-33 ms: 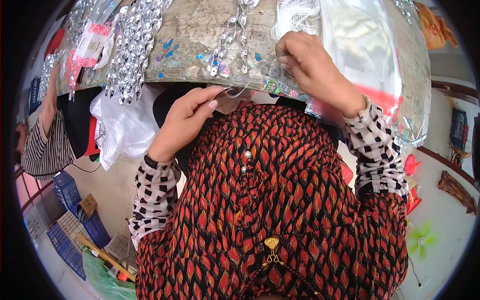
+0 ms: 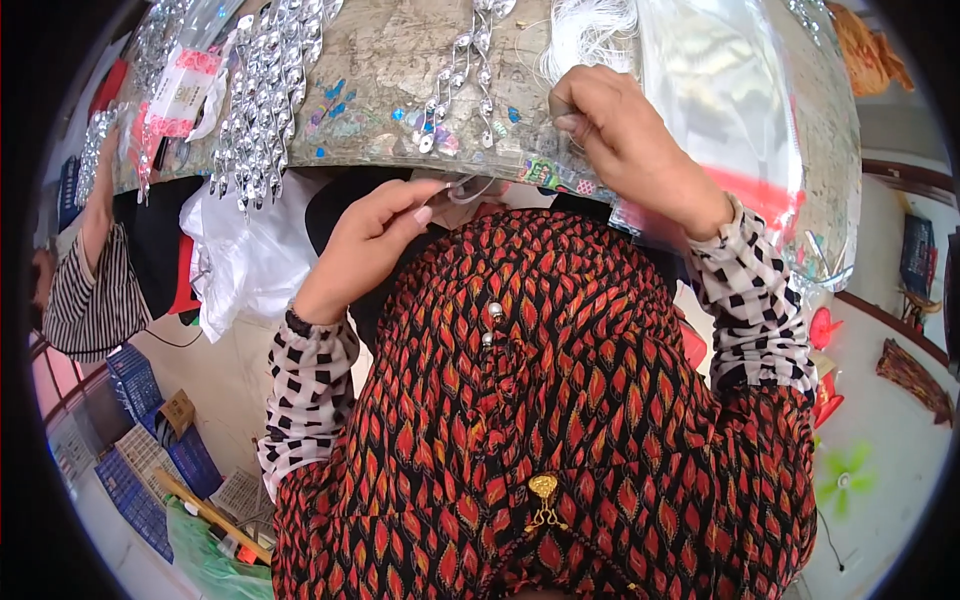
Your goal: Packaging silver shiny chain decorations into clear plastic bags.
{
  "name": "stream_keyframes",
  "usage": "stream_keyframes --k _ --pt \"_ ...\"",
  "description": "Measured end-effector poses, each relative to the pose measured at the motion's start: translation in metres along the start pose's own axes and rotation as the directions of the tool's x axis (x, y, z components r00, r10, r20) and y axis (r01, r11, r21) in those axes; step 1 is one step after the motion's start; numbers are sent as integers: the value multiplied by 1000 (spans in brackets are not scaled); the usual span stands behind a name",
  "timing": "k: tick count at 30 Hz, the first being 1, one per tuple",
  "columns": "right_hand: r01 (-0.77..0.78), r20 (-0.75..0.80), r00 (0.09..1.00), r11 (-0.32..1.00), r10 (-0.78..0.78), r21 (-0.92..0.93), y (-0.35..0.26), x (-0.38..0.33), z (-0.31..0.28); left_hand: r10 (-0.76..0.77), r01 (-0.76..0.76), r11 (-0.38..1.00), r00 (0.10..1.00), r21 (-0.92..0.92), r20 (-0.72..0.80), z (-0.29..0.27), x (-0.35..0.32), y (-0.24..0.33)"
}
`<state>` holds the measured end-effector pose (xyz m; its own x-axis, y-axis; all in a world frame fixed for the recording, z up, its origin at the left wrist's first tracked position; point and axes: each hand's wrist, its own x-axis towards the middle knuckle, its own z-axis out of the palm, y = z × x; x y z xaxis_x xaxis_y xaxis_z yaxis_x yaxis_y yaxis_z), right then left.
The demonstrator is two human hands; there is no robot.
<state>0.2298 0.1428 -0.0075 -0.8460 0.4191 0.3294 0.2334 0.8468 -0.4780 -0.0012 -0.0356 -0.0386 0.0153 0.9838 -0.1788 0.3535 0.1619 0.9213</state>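
Observation:
At the table's near edge my left hand [image 2: 375, 240] is closed, thumb and forefinger pinched at the end of a thin whitish strand [image 2: 483, 190] that curls beside the fingertips. My right hand [image 2: 630, 140] is raised over the table to the right, its fingers curled together. Whatever they hold is hidden or too fine to see. Just beyond it lies a bundle of white string [image 2: 592, 38]. Silver twisted strands with shiny beads [image 2: 484, 85] rest on the table between my hands, farther back.
More silver strands [image 2: 268, 100] hang over the table's edge [image 2: 390, 155] at left. Clear plastic bags [image 2: 715, 90] lie at right. A white plastic bag [image 2: 245, 245] hangs below the table. At far left a person in a striped sleeve [image 2: 95, 300] handles silver strands.
My left hand has shifted very slightly down at the table's edge. My right hand stays almost in the same place, still curled.

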Motion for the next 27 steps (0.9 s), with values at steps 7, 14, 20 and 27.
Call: stream_keyframes --k 7,14,20,27 --pt "64 44 996 963 -78 262 -40 9 -11 49 -42 999 911 -27 409 -14 7 16" --pt "101 49 992 971 -114 218 -54 14 -23 142 244 666 887 -705 440 7 27 60" --pt "73 39 996 984 -80 165 -43 7 -27 -141 348 589 933 -730 331 12 37 78" --pt "-197 93 980 890 174 412 -34 -2 -16 -277 255 695 958 -672 77 23 37 86"
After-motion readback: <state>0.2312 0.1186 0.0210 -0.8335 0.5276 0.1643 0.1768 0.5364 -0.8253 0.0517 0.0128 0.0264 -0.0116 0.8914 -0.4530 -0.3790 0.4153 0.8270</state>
